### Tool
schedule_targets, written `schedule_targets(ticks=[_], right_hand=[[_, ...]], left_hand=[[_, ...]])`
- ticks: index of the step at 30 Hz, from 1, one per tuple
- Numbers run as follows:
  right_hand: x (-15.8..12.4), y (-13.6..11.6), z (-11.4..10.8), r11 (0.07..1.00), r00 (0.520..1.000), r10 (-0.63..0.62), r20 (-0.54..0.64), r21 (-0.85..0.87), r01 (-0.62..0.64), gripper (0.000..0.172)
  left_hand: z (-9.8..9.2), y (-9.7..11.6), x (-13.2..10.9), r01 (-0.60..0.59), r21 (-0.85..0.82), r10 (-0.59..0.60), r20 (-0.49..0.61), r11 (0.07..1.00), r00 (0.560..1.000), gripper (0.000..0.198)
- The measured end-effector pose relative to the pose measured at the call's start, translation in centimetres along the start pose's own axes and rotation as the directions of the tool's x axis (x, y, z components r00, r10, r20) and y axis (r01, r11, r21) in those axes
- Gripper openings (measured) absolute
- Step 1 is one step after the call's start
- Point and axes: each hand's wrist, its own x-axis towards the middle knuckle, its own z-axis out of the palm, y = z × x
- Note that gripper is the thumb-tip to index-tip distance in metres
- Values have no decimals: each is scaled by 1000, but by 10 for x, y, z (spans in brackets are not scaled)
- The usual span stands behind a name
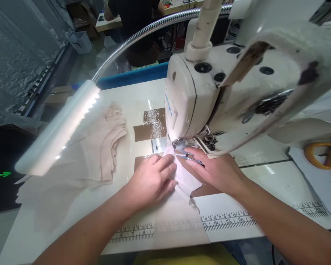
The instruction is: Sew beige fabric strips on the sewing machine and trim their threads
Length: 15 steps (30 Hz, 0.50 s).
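A pale, thin fabric piece [186, 180] lies under the needle area of a white sewing machine [182, 95] and drapes toward the table's front edge. My left hand [156, 176] presses on this fabric just in front of the presser foot, fingers bent and close together. In my right hand [215, 167] is a pair of small thread snips [189, 156], held between thumb and fingers. Their blades point left, near the fabric beside the presser foot. The fingers underneath my right hand are partly hidden.
A stack of pale fabric pieces [99, 154] lies left, beneath a bright lamp [60, 129] on a flexible metal neck. Orange-handled scissors [320, 156] lie far right. A printed ruler [228, 221] runs along the front edge. Another person [135, 25] sits beyond the table.
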Motion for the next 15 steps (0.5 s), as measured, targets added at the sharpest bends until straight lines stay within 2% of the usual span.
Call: schedule_targets(ticks=[10, 15], right_hand=[[-1, 2, 4, 999, 998, -29, -63, 30, 31, 22], [-1, 4, 6, 999, 998, -23, -56, 42, 26, 22]], left_hand=[[-2, 1, 1, -10, 18, 9, 5, 1000, 1000, 40], [-2, 1, 0, -10, 20, 10, 6, 1000, 1000, 39]])
